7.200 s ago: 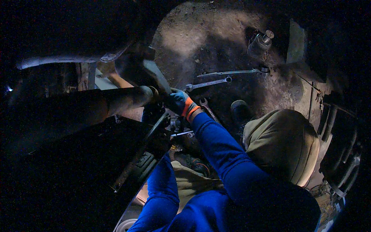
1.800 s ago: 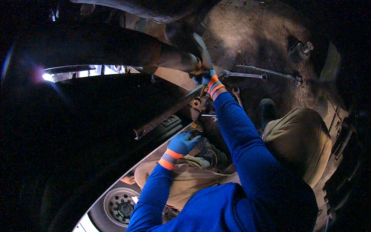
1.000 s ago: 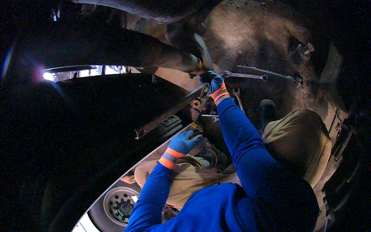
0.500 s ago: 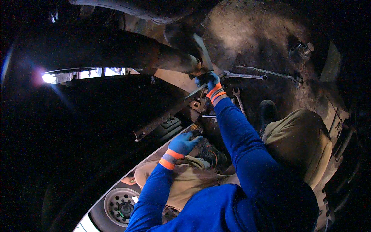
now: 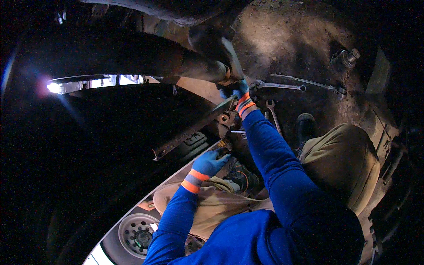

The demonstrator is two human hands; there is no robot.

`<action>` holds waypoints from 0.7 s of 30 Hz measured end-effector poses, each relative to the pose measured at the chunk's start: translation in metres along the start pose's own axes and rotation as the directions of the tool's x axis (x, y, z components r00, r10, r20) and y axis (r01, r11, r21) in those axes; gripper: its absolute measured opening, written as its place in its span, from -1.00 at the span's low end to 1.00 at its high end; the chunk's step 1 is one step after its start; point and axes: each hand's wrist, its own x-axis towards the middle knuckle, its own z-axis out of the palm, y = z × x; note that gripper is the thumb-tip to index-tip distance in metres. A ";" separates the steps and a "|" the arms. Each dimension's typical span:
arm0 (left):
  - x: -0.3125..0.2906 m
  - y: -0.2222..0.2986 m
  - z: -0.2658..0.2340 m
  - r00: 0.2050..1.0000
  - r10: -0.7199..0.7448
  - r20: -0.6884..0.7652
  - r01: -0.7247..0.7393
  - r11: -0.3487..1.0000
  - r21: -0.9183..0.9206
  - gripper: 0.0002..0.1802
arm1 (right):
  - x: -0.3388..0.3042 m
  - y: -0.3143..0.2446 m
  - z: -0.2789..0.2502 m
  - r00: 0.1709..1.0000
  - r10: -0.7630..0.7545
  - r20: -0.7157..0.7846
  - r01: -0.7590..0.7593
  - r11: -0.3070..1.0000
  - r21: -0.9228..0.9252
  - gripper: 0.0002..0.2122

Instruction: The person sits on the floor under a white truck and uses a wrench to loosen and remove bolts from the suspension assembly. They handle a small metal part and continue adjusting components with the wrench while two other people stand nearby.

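Observation:
My right hand (image 5: 239, 90), in a blue glove with an orange-striped cuff, reaches up to the end of a thick dark tube (image 5: 205, 67). Its fingers are curled in close under the tube end, and whatever they grip is hidden in shadow. A long narrow metal bar (image 5: 192, 129) slants down leftward from beside that hand. Lower down, my left hand (image 5: 209, 163) is held in front of my boot (image 5: 240, 174). Its gloved fingers are bent toward the thumb around something small and dark that I cannot make out.
Right of my right hand lie a combination wrench (image 5: 282, 86), a long thin metal tool (image 5: 304, 81) and an open-end wrench (image 5: 274, 115). A metal bracket with a hole (image 5: 224, 119) sits below the bar. A truck wheel (image 5: 138, 235) stands at lower left.
My right hand and forearm have shifted very slightly at the tube end. My left hand stays nearly in place, its fingers drawn in a little.

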 end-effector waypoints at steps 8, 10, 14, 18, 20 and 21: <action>0.006 0.008 -0.014 0.987 0.116 0.106 -0.132 0.980 0.148 -0.76 | 0.010 0.005 -0.005 0.999 -0.010 0.037 0.006 0.995 0.097 -0.77; 0.005 0.008 -0.012 0.986 0.140 0.090 -0.150 0.981 0.126 -0.79 | 0.030 0.010 -0.023 0.992 -0.014 0.129 -0.006 0.987 0.159 -0.75; 0.007 0.007 -0.011 0.982 0.174 0.071 -0.183 0.973 0.137 -0.75 | 0.039 0.003 -0.032 0.962 0.002 0.274 0.003 1.000 -0.016 -0.72; 0.005 0.011 -0.015 0.988 0.139 0.068 -0.146 0.983 0.110 -0.73 | 0.002 -0.013 0.014 0.988 0.097 0.122 -0.093 0.995 -0.033 -0.75; 0.007 0.012 -0.016 0.980 0.184 0.073 -0.193 0.971 0.138 -0.73 | 0.007 -0.025 0.006 0.958 0.181 0.221 -0.171 0.983 -0.064 -0.76; 0.007 0.012 -0.016 0.976 0.204 0.072 -0.213 0.965 0.150 -0.73 | 0.006 -0.024 0.006 0.979 0.127 0.162 -0.122 0.992 -0.040 -0.76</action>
